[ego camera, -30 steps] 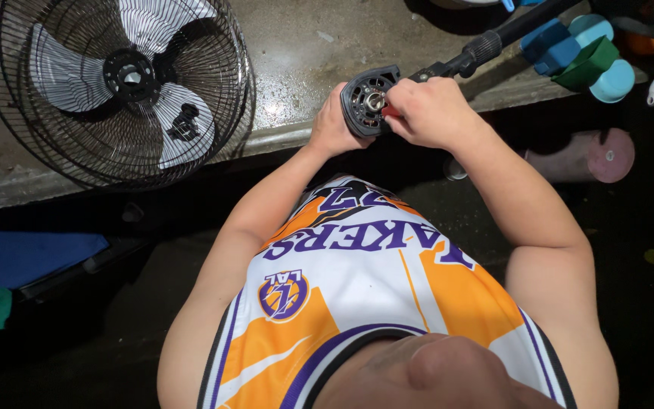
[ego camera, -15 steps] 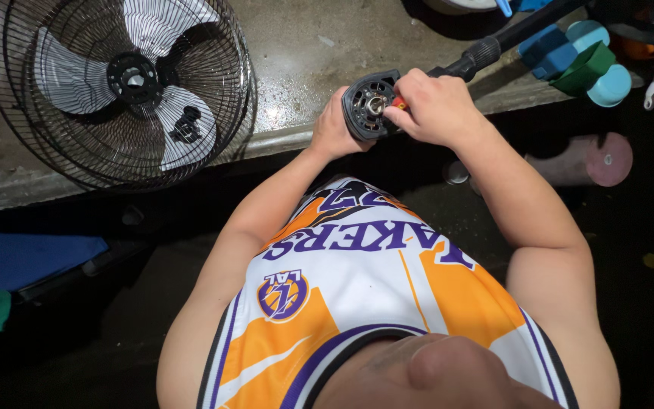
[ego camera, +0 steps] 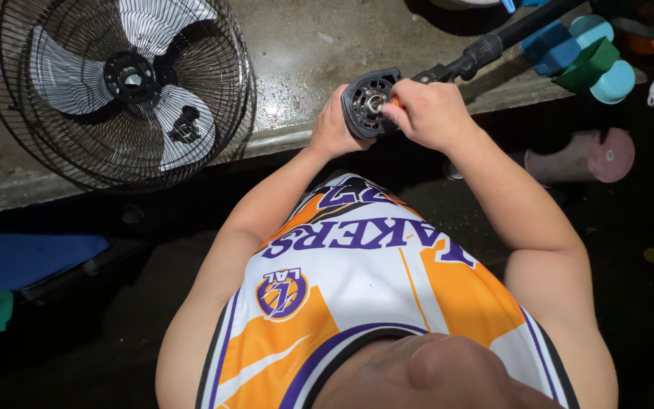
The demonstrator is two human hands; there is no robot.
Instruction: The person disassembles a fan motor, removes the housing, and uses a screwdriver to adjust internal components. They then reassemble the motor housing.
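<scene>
Two hands working on a round black fan motor at the edge of a concrete slab.

The fan motor (ego camera: 371, 103), its vented face and metal hub turned up toward the camera, is sitting at the end of a black pole (ego camera: 493, 42) that is running up to the right. The left hand (ego camera: 332, 125) is wrapping closed around the motor's left side, while the right hand (ego camera: 427, 113) is curling tight around a tool with an orange-red handle (ego camera: 394, 101), pressing its tip at the hub. On the concrete slab (ego camera: 297, 53) to the left, a wire fan cage (ego camera: 115, 87) is lying flat, holding three pale blades inside it. Teal, blue and green plastic pieces (ego camera: 584, 53) are clustering at the upper right, and a pink cylinder (ego camera: 592, 155) is lying below them in the dark.
</scene>
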